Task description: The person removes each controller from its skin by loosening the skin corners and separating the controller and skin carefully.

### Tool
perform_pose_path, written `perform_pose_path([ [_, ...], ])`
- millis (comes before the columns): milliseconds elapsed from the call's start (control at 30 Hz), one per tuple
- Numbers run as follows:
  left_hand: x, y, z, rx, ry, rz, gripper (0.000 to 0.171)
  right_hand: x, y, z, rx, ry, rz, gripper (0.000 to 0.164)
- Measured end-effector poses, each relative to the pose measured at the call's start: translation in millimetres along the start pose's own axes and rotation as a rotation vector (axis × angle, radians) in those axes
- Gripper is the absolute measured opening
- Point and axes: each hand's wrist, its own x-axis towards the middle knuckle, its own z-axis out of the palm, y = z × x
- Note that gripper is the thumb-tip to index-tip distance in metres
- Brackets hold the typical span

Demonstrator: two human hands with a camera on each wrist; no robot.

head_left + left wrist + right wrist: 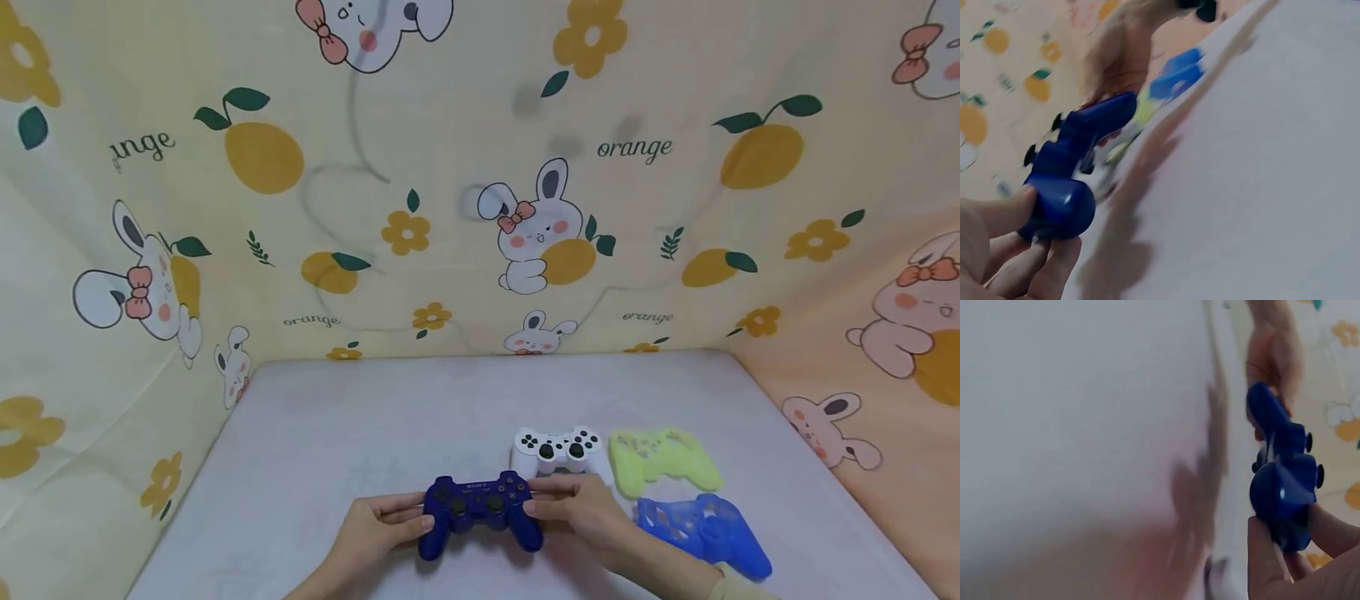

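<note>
A dark blue game controller (480, 508) is held between both hands, its buttons and sticks facing up in the head view. My left hand (375, 527) pinches its left side, thumb on top and fingers beneath. On the opposite side my right hand (581, 508) grips it the same way. Both wrist views show the controller (1063, 200) raised off the table, with its shadow on the white surface. Just behind the right hand lies a white controller (558, 450), partly covered by that hand.
Right of the white controller lie a yellow-green silicone controller cover (663, 460) and a blue silicone cover (708, 533), the latter partly behind the right forearm. The white-covered table (360, 417) is bounded by patterned cloth walls (465, 250) at the back and sides.
</note>
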Motion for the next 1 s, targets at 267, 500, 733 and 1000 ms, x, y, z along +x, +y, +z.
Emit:
perform_pose_path([
  [267,8.3,-19.7,54.1,-0.061,-0.026,-0.06,0.047,-23.1,-3.5,-54.8,-0.1,-0.027,0.07,0.043],
  [500,20.7,-24.1,82.7,-0.127,-0.076,-0.045,0.047,-29.0,-8.0,-89.7,-0.088,-0.111,0.127,0.045],
  [733,25.6,-34.6,96.8,-0.095,-0.073,-0.076,0.041,-30.0,-8.0,-106.3,-0.157,-0.169,0.169,0.046],
  [1000,32.1,-36.8,107.3,-0.022,-0.078,-0.049,0.042,-26.9,-14.4,-107.8,-0.345,-0.06,0.218,0.039],
])
